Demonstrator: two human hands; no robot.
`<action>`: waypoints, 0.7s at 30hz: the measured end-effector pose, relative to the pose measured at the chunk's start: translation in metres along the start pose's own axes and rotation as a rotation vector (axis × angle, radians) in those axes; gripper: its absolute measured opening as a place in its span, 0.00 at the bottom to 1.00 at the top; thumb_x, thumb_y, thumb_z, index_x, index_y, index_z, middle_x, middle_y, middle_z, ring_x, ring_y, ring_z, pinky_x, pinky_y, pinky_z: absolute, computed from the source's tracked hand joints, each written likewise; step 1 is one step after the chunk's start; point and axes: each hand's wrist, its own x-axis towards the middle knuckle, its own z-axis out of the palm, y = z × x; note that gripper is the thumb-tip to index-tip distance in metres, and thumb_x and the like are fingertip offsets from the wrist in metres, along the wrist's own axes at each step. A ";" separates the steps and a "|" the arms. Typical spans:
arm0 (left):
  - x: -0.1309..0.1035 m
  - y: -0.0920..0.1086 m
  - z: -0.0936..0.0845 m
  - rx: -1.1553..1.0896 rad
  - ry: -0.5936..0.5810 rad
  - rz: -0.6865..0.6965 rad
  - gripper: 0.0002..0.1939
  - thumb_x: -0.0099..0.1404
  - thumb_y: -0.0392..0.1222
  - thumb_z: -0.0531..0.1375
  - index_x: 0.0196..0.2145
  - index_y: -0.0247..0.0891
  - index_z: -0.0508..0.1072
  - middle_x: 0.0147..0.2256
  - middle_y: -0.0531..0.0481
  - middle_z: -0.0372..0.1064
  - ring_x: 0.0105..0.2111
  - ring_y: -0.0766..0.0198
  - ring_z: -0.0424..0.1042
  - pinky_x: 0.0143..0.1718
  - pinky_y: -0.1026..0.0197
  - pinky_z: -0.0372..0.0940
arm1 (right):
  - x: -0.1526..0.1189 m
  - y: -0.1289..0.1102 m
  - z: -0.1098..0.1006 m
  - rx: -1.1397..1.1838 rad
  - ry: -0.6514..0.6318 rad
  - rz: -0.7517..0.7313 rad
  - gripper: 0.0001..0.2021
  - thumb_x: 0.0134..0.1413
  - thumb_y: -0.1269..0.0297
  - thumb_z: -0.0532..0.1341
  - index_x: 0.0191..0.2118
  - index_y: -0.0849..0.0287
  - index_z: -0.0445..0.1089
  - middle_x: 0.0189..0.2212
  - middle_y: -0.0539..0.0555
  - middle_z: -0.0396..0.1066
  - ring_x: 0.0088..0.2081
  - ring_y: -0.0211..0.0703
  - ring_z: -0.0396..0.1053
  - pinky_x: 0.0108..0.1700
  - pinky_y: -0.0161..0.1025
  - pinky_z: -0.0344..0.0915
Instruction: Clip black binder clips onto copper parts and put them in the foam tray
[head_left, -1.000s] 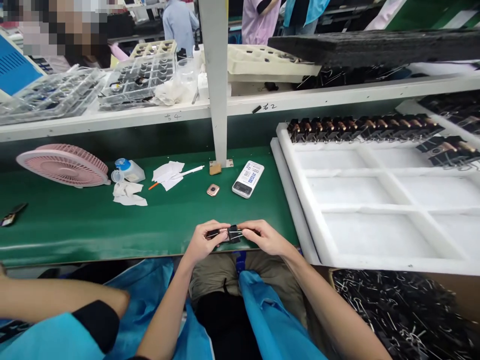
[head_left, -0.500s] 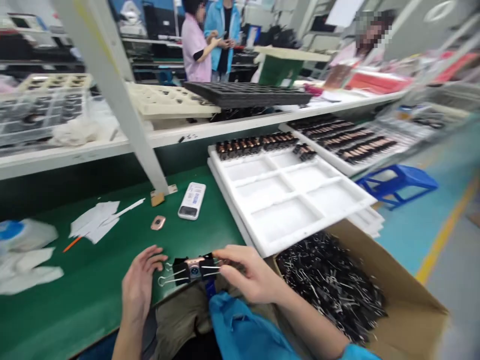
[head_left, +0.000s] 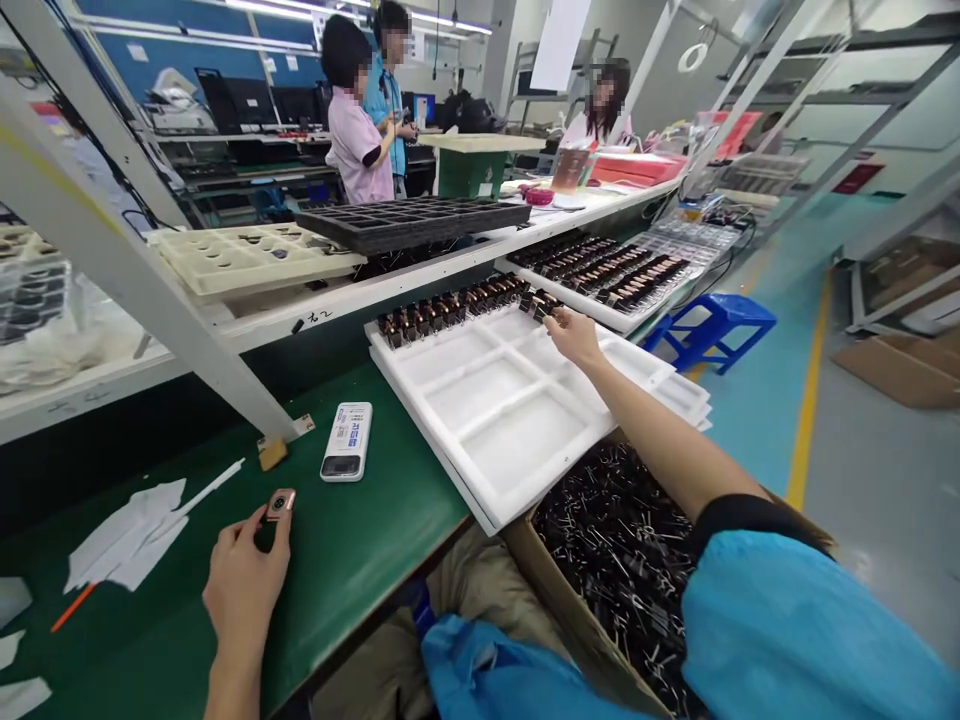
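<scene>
My left hand pinches a small copper-coloured square piece with a round dark centre, just above the green table. Stretched out to the far side of the white compartment tray, my right hand has its fingers closed around a piece with black binder clips, partly hidden by the fingers. That piece is at the end of a row of similar clipped pieces along the tray's back edge. Loose binder clips fill a cardboard box below my right forearm.
A white device with a dark display lies between my left hand and the tray. Paper scraps are on the left. A slanted white post rises from the table. Another filled tray and a blue stool stand beyond.
My right hand has moved from the clipped piece at my lap up to the tray's far side. My left hand has picked up the copper-coloured piece from the table. The view has turned right.
</scene>
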 end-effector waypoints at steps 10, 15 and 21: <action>0.005 -0.006 0.006 -0.012 -0.004 0.032 0.30 0.67 0.66 0.53 0.55 0.45 0.76 0.54 0.41 0.70 0.48 0.45 0.73 0.35 0.52 0.69 | 0.020 0.016 0.031 -0.129 0.004 -0.055 0.18 0.60 0.59 0.61 0.51 0.64 0.74 0.45 0.65 0.76 0.48 0.59 0.71 0.53 0.51 0.66; 0.007 -0.015 0.011 -0.223 0.024 0.072 0.29 0.60 0.66 0.60 0.51 0.46 0.76 0.45 0.44 0.75 0.43 0.48 0.74 0.36 0.54 0.68 | 0.015 0.008 0.029 -0.224 0.030 0.011 0.17 0.57 0.59 0.64 0.50 0.62 0.73 0.54 0.66 0.65 0.50 0.61 0.69 0.52 0.52 0.67; 0.006 -0.027 0.014 -0.514 0.051 0.034 0.28 0.53 0.61 0.66 0.47 0.42 0.78 0.41 0.46 0.78 0.39 0.51 0.75 0.38 0.54 0.68 | -0.009 0.017 -0.011 -0.076 0.205 0.019 0.25 0.58 0.53 0.65 0.57 0.61 0.65 0.51 0.63 0.67 0.46 0.55 0.69 0.50 0.51 0.68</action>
